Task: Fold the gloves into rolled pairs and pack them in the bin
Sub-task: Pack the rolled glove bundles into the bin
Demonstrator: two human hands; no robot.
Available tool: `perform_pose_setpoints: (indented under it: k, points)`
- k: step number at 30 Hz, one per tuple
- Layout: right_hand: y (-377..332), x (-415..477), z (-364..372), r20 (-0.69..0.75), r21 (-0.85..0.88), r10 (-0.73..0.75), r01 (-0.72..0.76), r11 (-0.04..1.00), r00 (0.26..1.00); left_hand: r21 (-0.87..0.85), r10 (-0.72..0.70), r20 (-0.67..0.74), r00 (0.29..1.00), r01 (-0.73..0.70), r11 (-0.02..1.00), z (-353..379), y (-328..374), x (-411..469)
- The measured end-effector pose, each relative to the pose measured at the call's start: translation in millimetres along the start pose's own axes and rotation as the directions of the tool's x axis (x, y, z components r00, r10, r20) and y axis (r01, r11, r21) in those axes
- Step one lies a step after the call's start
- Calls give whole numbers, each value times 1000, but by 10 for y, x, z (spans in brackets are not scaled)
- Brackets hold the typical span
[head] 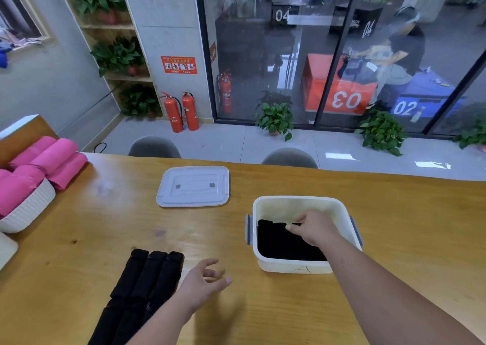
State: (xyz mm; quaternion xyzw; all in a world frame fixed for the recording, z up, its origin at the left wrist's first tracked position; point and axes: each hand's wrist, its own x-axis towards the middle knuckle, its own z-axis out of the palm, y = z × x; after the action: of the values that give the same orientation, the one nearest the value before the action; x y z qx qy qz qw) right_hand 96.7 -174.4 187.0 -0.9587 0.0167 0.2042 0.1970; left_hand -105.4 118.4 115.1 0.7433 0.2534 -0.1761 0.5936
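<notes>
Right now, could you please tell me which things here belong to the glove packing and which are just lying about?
Job: bin; packed black gloves; loose black gloves; lid; left hand; right hand.
Lying about: basket; pink rolls; fire extinguishers; chairs.

Long yellow-brown wooden table (394, 213); two grey rounded chair backs (154, 147) beyond; pale tiled floor (223, 139); dark-framed glass wall (263, 55); two red fire extinguishers (172, 116) by grey concrete pillar (168, 29)

pink rolled towels (44, 160) in white basket (29, 210), red fire extinguishers (173, 113), potted plants (276, 118)
</notes>
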Motion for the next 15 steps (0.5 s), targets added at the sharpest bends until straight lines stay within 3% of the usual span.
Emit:
perform_pose_setpoints:
  k: [4, 15]
  points:
    - [-332, -154, -61, -28, 170, -117, 120, 978, 993, 1, 20, -25, 999, -20, 1000, -45, -1, -123]
    - [-1263, -690, 286, 85, 263, -404, 370, 891, 911, 34, 57, -167, 984, -52, 998, -309, -235, -511]
